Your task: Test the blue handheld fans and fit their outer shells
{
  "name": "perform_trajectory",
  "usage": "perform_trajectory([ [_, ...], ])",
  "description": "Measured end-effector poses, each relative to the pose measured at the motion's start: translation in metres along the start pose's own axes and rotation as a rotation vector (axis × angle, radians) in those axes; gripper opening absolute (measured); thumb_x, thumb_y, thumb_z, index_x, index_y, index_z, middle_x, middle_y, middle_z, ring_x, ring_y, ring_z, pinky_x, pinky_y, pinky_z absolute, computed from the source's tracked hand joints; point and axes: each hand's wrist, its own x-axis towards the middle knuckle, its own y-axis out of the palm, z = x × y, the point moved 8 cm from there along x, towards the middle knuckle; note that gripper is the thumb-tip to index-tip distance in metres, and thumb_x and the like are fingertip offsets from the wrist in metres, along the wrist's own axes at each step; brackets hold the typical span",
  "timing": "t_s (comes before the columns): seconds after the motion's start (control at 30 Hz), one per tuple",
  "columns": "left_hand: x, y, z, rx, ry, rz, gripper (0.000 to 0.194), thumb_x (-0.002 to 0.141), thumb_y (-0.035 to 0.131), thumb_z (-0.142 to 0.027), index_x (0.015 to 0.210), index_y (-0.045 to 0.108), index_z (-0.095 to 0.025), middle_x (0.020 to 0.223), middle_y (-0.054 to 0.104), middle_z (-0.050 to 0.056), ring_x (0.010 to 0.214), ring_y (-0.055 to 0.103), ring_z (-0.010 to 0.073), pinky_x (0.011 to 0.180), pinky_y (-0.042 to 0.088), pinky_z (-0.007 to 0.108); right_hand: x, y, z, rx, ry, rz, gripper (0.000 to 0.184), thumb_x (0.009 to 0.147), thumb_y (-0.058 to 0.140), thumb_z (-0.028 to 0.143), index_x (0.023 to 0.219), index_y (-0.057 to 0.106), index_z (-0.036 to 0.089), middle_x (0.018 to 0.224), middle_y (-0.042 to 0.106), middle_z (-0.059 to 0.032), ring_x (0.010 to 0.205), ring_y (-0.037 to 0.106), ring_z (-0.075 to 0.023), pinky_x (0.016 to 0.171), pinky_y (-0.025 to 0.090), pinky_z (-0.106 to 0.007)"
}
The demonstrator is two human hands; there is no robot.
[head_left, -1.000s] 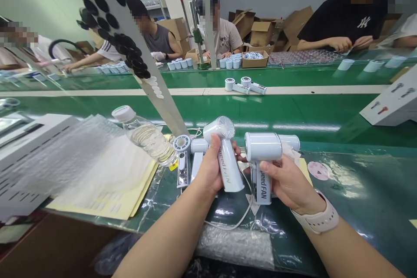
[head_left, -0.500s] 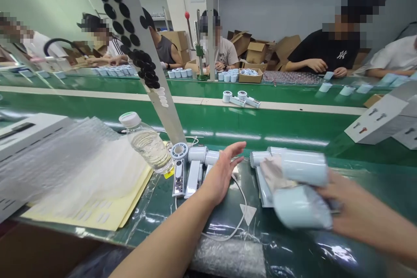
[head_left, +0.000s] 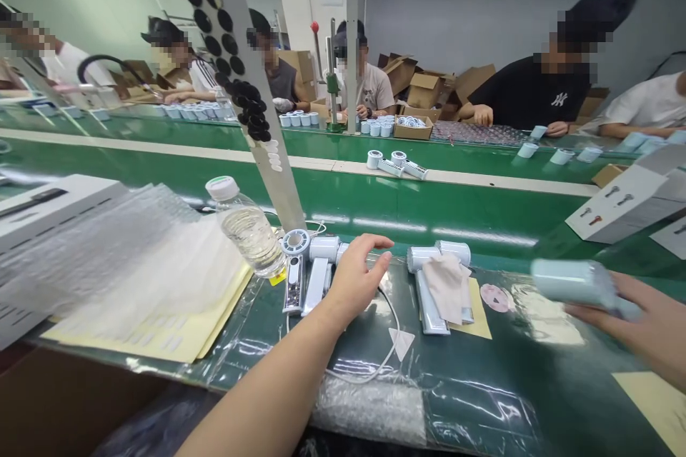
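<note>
Left hand [head_left: 359, 282] open, fingers spread, empty, beside three pale-blue plastic handheld fans [head_left: 319, 275]. Right hand [head_left: 627, 321], far right, grips a fourth fan [head_left: 573, 285]; two more fans [head_left: 427, 300] lie under a beige cloth [head_left: 444, 285], centre.

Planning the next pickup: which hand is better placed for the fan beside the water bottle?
Left, probably: the left hand is empty and close to that fan, while the right hand holds another fan, far off to the side.
</note>
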Motion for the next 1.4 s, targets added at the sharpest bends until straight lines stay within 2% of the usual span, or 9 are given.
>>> perform_trajectory([
  [0.17, -0.018, 0.037, -0.001, -0.322, -0.020, 0.409, 0.055, 0.071, 0.077, -0.056, 0.113, 0.067, -0.021, 0.119, 0.068, 0.013, 0.113, 0.060, 0.0304, 0.102, 0.043, 0.045, -0.018, 0.086, 0.145, 0.287, -0.218, 0.135, 0.031, 0.082, 0.068, 0.042, 0.107, 0.069, 0.024, 0.104, 0.075, -0.0117, 0.094, 0.069, -0.0354, 0.076, 0.057, -0.051],
  [0.23, -0.018, 0.033, 0.004, -0.462, -0.049, 0.331, 0.074, 0.061, 0.082, -0.064, 0.117, 0.062, -0.019, 0.117, 0.067, 0.013, 0.114, 0.058, 0.0317, 0.101, 0.042, 0.045, -0.025, 0.107, 0.195, 0.382, -0.382, 0.177, 0.032, 0.086, 0.058, 0.030, 0.115, 0.067, 0.020, 0.117, 0.070, -0.0143, 0.110, 0.065, -0.0338, 0.091, 0.055, -0.052],
  [0.3, -0.013, 0.020, 0.011, -0.543, -0.091, 0.150, 0.080, 0.055, 0.082, -0.069, 0.113, 0.059, -0.019, 0.108, 0.067, 0.011, 0.107, 0.060, 0.0296, 0.095, 0.044, 0.041, -0.028, 0.123, 0.214, 0.436, -0.475, 0.301, 0.030, 0.088, 0.054, 0.024, 0.114, 0.068, 0.022, 0.125, 0.067, -0.0127, 0.117, 0.062, -0.0303, 0.095, 0.054, -0.049],
  [0.47, -0.012, 0.005, 0.009, -0.500, -0.097, 0.010, 0.088, 0.039, 0.095, -0.052, 0.105, 0.045, -0.023, 0.101, 0.065, 0.006, 0.096, 0.062, 0.0265, 0.083, 0.046, 0.037, 0.002, 0.113, 0.138, 0.345, -0.216, 0.061, 0.017, 0.088, 0.057, 0.031, 0.087, 0.072, 0.024, 0.103, 0.072, -0.0098, 0.099, 0.067, -0.0289, 0.086, 0.055, -0.049],
  [0.6, -0.020, 0.009, 0.005, -0.137, -0.077, 0.035, 0.073, 0.049, 0.093, -0.039, 0.099, 0.041, -0.024, 0.094, 0.062, 0.001, 0.085, 0.062, 0.0227, 0.072, 0.045, 0.033, 0.008, 0.136, 0.107, 0.156, -0.205, 0.234, 0.025, 0.085, 0.060, 0.043, 0.076, 0.073, 0.023, 0.116, 0.068, -0.0123, 0.114, 0.058, -0.0355, 0.094, 0.047, -0.057],
  [0.77, -0.018, 0.015, -0.014, 0.085, 0.127, 0.090, 0.042, 0.070, 0.072, -0.023, 0.104, 0.047, -0.022, 0.095, 0.060, 0.005, 0.087, 0.060, 0.0228, 0.076, 0.046, 0.036, 0.006, 0.128, 0.110, 0.295, -0.082, 0.147, 0.027, 0.090, 0.057, 0.046, 0.079, 0.071, 0.024, 0.118, 0.069, -0.0111, 0.114, 0.059, -0.0336, 0.091, 0.048, -0.054],
  [0.93, -0.012, 0.025, -0.029, 0.335, 0.340, 0.148, 0.014, 0.073, 0.057, -0.014, 0.070, 0.047, -0.022, 0.077, 0.053, 0.004, 0.078, 0.050, 0.0216, 0.074, 0.042, 0.036, -0.002, 0.121, 0.127, 0.618, -0.025, 0.131, 0.022, 0.089, 0.063, 0.045, 0.083, 0.070, 0.025, 0.113, 0.069, -0.0099, 0.109, 0.061, -0.0310, 0.094, 0.046, -0.051],
  [1.2, -0.015, 0.021, -0.003, 0.251, -0.019, 0.056, 0.019, 0.074, 0.069, -0.029, 0.090, 0.060, -0.022, 0.084, 0.058, 0.005, 0.078, 0.054, 0.0241, 0.072, 0.043, 0.037, -0.033, 0.130, 0.163, 1.010, -0.019, 0.199, 0.018, 0.098, 0.051, 0.031, 0.087, 0.064, 0.026, 0.120, 0.064, -0.0060, 0.110, 0.059, -0.0266, 0.095, 0.046, -0.044],
  [1.4, -0.019, 0.031, -0.007, 0.112, 0.025, 0.068, 0.032, 0.070, 0.070, -0.016, 0.100, 0.062, -0.021, 0.103, 0.062, 0.010, 0.100, 0.056, 0.0301, 0.090, 0.043, 0.045, -0.042, 0.120, 0.177, 1.122, -0.044, 0.166, 0.019, 0.099, 0.046, 0.030, 0.086, 0.059, 0.027, 0.135, 0.058, -0.0047, 0.124, 0.055, -0.0287, 0.102, 0.044, -0.049],
])
